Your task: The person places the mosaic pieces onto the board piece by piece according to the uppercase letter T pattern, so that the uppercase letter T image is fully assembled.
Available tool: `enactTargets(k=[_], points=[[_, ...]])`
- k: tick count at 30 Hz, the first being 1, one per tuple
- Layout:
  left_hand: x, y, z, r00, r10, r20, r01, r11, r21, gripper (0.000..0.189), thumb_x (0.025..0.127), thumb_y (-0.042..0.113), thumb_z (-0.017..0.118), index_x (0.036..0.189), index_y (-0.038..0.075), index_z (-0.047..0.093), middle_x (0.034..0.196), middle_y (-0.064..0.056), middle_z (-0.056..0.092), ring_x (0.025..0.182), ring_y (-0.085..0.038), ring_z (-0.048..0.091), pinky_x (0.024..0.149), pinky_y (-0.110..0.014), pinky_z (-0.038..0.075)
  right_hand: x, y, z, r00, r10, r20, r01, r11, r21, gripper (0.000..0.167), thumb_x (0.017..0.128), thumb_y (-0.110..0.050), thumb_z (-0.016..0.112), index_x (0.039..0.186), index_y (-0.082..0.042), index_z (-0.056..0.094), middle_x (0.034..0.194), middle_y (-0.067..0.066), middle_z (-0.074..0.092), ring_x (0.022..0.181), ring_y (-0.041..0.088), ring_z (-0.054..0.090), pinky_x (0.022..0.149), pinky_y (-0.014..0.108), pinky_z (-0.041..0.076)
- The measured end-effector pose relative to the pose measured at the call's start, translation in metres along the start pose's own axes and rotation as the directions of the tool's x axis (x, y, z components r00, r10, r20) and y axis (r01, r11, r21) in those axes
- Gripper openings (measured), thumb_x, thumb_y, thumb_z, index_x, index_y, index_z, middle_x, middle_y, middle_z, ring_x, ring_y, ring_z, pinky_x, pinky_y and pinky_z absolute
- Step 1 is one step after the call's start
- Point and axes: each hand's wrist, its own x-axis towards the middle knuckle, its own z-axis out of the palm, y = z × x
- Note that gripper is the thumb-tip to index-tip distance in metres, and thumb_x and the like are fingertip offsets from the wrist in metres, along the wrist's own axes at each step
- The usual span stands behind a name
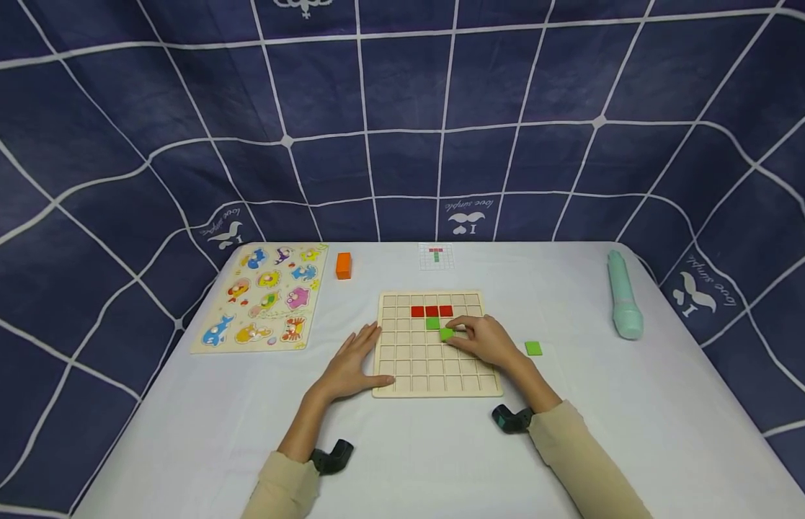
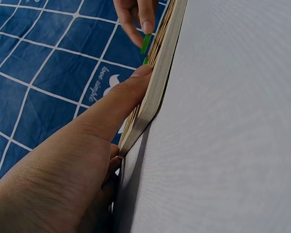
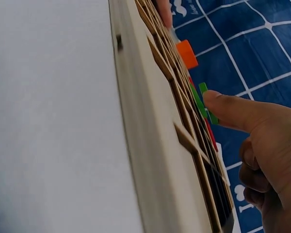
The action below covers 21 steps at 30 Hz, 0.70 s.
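A wooden grid board (image 1: 408, 365) lies on the table, with three red square tiles (image 1: 432, 311) in a row near its far side. One green tile (image 1: 432, 324) sits in the grid just below the middle red one. My right hand (image 1: 489, 342) pinches another green tile (image 1: 446, 334) between thumb and fingers, close over the board; the right wrist view shows this tile (image 3: 203, 88) tilted on edge. Along the board's left edge rests my left hand (image 1: 352, 366), fingers spread and thumb (image 2: 128, 92) on the near left corner.
Right of the board lies a loose green tile (image 1: 534, 348). Behind the board is a small pattern card (image 1: 436, 264) printed with a red and green T. An orange block (image 1: 344, 265) and a sea-animal puzzle board (image 1: 204, 340) are at left, a mint-green microphone-shaped object (image 1: 625, 295) at far right.
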Motion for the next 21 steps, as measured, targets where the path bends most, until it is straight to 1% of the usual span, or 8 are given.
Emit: enactTargets(k=[6,12,18,21], points=[[0.0,0.001,0.001,1.0,0.001,0.0,-0.001,1.0,-0.006,0.107,0.069,0.061,0.069,0.147,0.006,0.021,0.153,-0.003,0.014,0.14,-0.018,0.008,0.113,-0.034,0.002,0.005,-0.003,0.007,1.0,0.012,0.013,-0.012,1.0,-0.011,0.03,0.079,-0.035,0.072,0.102,-0.016,0.071,0.048,-0.009,0.039,0.044,0.007,0.033,0.051,0.027,0.032],[0.0,0.0,0.001,1.0,-0.011,0.006,0.011,1.0,0.006,0.107,0.069,0.062,0.069,0.147,0.009,0.02,0.153,-0.001,0.013,0.14,-0.016,0.007,0.113,-0.032,0.002,0.006,-0.003,0.01,1.0,0.019,0.017,-0.018,0.999,-0.029,0.03,0.08,-0.036,0.072,0.102,-0.017,0.071,0.05,-0.008,0.04,0.046,0.009,0.034,0.052,0.027,0.03],[-0.001,0.0,0.0,1.0,-0.009,0.003,0.009,1.0,0.0,0.107,0.069,0.062,0.069,0.147,0.008,0.02,0.153,-0.001,0.014,0.14,-0.016,0.007,0.113,-0.033,0.002,0.009,-0.005,0.013,1.0,0.015,0.024,-0.014,0.999,-0.032,0.03,0.079,-0.036,0.072,0.103,-0.017,0.071,0.049,-0.008,0.04,0.045,0.008,0.034,0.049,0.026,0.031],[-0.001,0.001,0.0,1.0,-0.008,0.002,0.008,1.0,0.002,0.106,0.069,0.062,0.069,0.147,0.008,0.02,0.153,-0.002,0.014,0.14,-0.016,0.007,0.113,-0.034,0.002,0.01,-0.007,0.015,1.0,0.011,0.028,-0.01,0.999,-0.031,0.03,0.079,-0.037,0.072,0.102,-0.018,0.071,0.049,-0.008,0.04,0.045,0.008,0.034,0.053,0.028,0.033]])
